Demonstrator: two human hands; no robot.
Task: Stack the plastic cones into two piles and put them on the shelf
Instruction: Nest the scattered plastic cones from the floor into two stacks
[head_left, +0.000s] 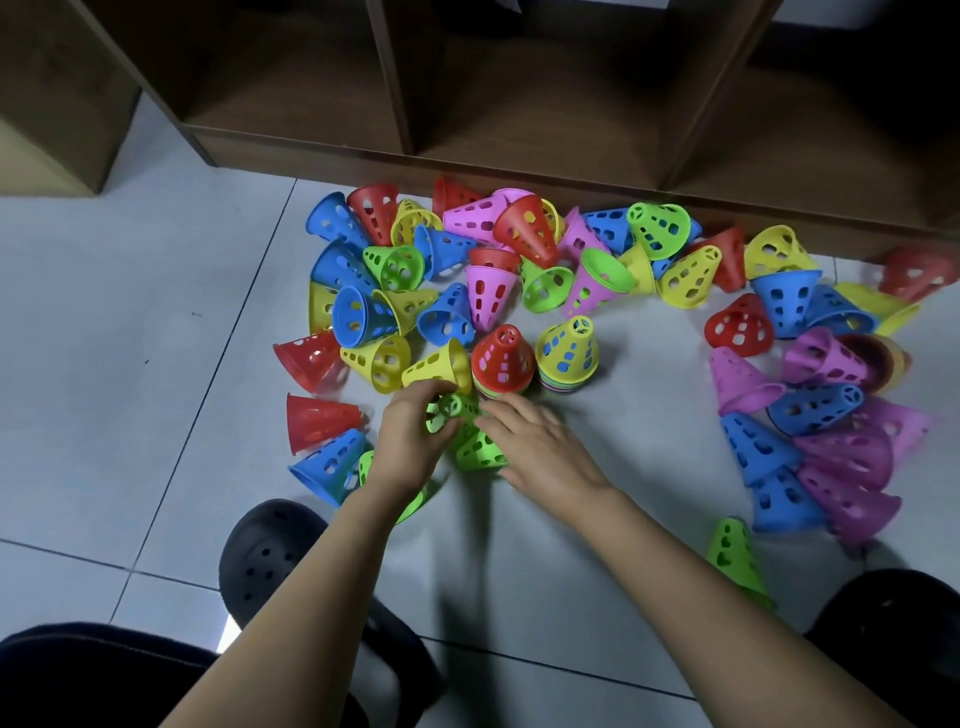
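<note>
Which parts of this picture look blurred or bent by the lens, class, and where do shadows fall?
Head view: the red cone at far right is smeared; the shelf edge bows from wide-angle distortion; both arms cast soft shadows on the floor tiles.

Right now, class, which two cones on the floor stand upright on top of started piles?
The red cone and the yellow cone, side by side just beyond the hands; each caps nested coloured rims, while most others lie tipped over.

I see a pale tiled floor (130, 291) with thin dark grout lines, and a dark brown wooden shelf (395, 78) of open compartments.
</note>
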